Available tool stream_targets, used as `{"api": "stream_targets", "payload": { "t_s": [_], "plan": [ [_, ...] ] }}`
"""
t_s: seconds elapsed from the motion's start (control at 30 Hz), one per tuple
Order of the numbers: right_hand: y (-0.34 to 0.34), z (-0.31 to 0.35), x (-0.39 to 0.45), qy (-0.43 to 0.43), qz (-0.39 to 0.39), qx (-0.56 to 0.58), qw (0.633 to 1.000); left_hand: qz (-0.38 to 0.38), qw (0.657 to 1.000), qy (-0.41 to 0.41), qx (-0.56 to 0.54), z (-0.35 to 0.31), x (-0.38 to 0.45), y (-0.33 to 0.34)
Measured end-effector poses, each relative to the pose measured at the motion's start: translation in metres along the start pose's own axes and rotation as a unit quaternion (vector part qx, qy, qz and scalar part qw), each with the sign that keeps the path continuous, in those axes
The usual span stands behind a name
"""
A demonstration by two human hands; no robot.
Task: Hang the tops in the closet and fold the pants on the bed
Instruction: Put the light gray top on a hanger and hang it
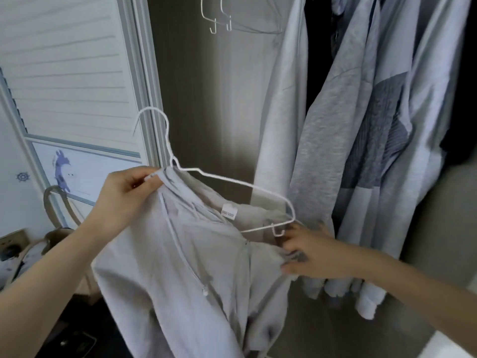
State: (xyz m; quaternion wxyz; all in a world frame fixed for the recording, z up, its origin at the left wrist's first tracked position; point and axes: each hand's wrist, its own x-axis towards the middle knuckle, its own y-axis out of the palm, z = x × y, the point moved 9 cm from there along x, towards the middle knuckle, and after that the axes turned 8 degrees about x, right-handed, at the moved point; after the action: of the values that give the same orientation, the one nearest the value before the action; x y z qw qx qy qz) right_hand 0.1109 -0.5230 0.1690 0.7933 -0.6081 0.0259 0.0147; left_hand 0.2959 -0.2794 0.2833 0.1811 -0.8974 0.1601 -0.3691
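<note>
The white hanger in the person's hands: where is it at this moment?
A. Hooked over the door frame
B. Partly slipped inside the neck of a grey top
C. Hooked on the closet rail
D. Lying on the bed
B: the white hanger has one shoulder tucked inside the grey top, its hook free in the air, while the left hand pinches the collar and the right hand grips the fabric.

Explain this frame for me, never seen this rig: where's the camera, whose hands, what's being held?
There is no robot here. A person wears one wide-angle camera on the head, looking forward and down at their own two bare hands, in front of an open closet.

The left hand pinches the neckline of a light grey hooded top together with a white wire hanger. The right hand grips the top's other shoulder, near the hanger's far end. That end is still bare, so the top is only partly on.

Behind hang other grey garments, and two empty hangers hang above.
</note>
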Motion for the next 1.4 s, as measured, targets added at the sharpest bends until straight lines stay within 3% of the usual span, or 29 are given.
{"api": "stream_targets", "payload": {
  "t_s": [0.07,0.17,0.3,0.47,0.53,0.73,0.83,0.9,0.97,1.03,1.1,1.17,1.4],
  "plan": [
    [-0.015,-0.013,-0.004,0.026,-0.016,-0.033,0.999,0.02,0.999,0.009,0.047,0.009,-0.004,-0.006],
    [-0.044,0.006,-0.008,-0.04,-0.079,-0.044,0.995,0.032,0.995,0.035,0.084,0.008,-0.011,-0.005],
    [-0.074,0.047,-0.001,-0.095,-0.137,0.084,0.983,0.052,0.984,0.113,0.123,-0.023,-0.02,0.02],
    [-0.096,0.1,0.015,-0.157,-0.199,0.164,0.953,0.089,0.96,0.191,0.183,-0.061,-0.032,0.069],
    [-0.103,0.11,0.018,-0.172,-0.236,0.178,0.94,0.099,0.957,0.213,0.168,-0.07,-0.037,0.08],
    [-0.106,0.1,0.013,-0.225,-0.269,0.208,0.913,0.126,0.985,0.121,0.011,-0.059,-0.036,0.07],
    [-0.111,0.073,0.007,-0.187,-0.336,0.26,0.886,0.122,0.989,0.071,-0.045,-0.047,-0.031,0.058],
    [-0.111,0.05,0.005,-0.093,-0.364,0.194,0.906,0.101,0.992,0.045,-0.055,-0.038,-0.028,0.049],
    [-0.104,0.029,0.008,0.014,-0.333,0.087,0.939,0.086,0.994,0.029,-0.054,-0.032,-0.026,0.044],
    [-0.088,0.016,0.014,0.07,-0.263,0.092,0.958,0.073,0.996,0.019,-0.046,-0.029,-0.025,0.042],
    [-0.074,0.017,0.018,0.085,-0.211,0.172,0.958,0.058,0.997,0.015,-0.042,-0.028,-0.023,0.041],
    [-0.07,0.021,0.021,0.084,-0.212,0.233,0.945,0.054,0.998,0.017,-0.042,-0.03,-0.023,0.043],
    [-0.11,0.017,-0.002,0.001,-0.408,0.237,0.882,0.091,0.996,0.016,0.02,-0.01,-0.011,0.024]
  ]
}}
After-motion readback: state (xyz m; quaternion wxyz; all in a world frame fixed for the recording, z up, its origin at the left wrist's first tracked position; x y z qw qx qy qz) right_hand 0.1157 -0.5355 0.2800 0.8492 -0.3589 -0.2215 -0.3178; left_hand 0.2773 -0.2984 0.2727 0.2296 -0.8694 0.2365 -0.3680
